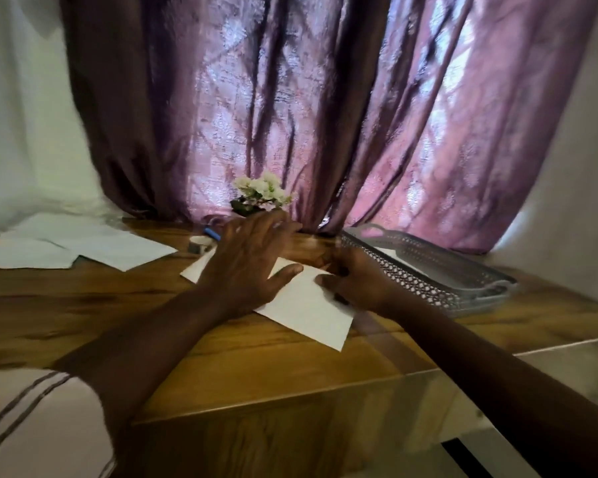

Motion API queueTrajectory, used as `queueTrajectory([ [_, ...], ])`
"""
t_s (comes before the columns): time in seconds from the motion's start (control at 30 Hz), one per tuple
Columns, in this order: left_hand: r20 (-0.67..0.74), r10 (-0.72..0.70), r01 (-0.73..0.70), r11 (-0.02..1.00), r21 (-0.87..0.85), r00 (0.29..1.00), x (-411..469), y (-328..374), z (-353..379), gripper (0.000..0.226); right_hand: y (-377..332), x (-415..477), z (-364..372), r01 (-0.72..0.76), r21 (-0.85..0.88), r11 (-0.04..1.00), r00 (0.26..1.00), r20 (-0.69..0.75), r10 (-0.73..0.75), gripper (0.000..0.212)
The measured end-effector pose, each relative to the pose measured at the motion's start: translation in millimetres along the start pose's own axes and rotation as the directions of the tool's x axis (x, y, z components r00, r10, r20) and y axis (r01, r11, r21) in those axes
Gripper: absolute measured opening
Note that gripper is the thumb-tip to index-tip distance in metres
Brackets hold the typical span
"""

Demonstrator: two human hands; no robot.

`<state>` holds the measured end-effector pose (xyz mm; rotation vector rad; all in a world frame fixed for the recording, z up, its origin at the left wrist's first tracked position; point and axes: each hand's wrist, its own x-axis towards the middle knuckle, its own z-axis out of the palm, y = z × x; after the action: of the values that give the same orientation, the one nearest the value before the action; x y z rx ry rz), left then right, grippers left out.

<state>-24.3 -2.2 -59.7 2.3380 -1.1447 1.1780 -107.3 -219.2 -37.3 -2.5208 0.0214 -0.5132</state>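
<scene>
Paper (304,305) flat under left hand (246,263)

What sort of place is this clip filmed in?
Most likely a room in a home: a wooden table stands against a purple curtain with daylight behind, with white flowers, loose papers and a grey perforated tray on it.

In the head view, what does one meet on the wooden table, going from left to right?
loose white sheets → left hand → right hand → grey perforated tray
</scene>
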Motion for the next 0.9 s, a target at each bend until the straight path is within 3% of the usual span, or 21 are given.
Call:
queueTrajectory([
  [0.13, -0.042, 0.155, -0.158, 0.985, -0.065, 0.987, 0, 14, 7, 0.066, 19, -28, -68, 0.017, 0.154, 0.988, 0.967, -0.255, 0.023, 0.011],
  [0.23, 0.039, 0.216, -0.213, 0.975, -0.066, 0.976, 5, 17, 19, 0.067, 29, -31, -127, 0.017, 0.153, 0.988, 0.881, -0.469, 0.058, 0.015],
  [0.37, 0.148, 0.266, -0.242, 0.957, -0.159, 0.953, 10, 13, 31, 0.062, 59, -3, -172, -0.142, 0.139, 0.98, 0.767, -0.611, 0.198, 0.019],
  [0.5, 0.218, 0.177, -0.123, 0.964, -0.237, 0.96, 6, 8, 31, 0.056, 103, 28, -172, -0.333, 0.146, 0.931, 0.73, -0.586, 0.353, 0.026],
  [0.67, 0.319, 0.118, -0.043, 0.971, -0.234, 0.94, 6, 4, 35, 0.056, 153, 48, -153, -0.581, -0.107, 0.807, 0.777, -0.367, 0.511, 0.015],
  [0.77, 0.388, 0.109, -0.018, 0.973, -0.232, 0.915, 8, 3, 39, 0.063, 174, 50, -138, -0.589, -0.535, 0.605, 0.804, -0.314, 0.505, 0.04],
  [0.8, 0.407, 0.108, -0.013, 0.973, -0.23, 0.907, 9, 2, 39, 0.066, 176, 48, -134, -0.565, -0.605, 0.561, 0.817, -0.315, 0.483, 0.044],
  [0.9, 0.443, 0.097, 0.006, 0.974, -0.225, 0.891, 10, 3, 38, 0.07, 159, 43, -137, -0.545, -0.591, 0.595, 0.838, -0.373, 0.398, 0.033],
])
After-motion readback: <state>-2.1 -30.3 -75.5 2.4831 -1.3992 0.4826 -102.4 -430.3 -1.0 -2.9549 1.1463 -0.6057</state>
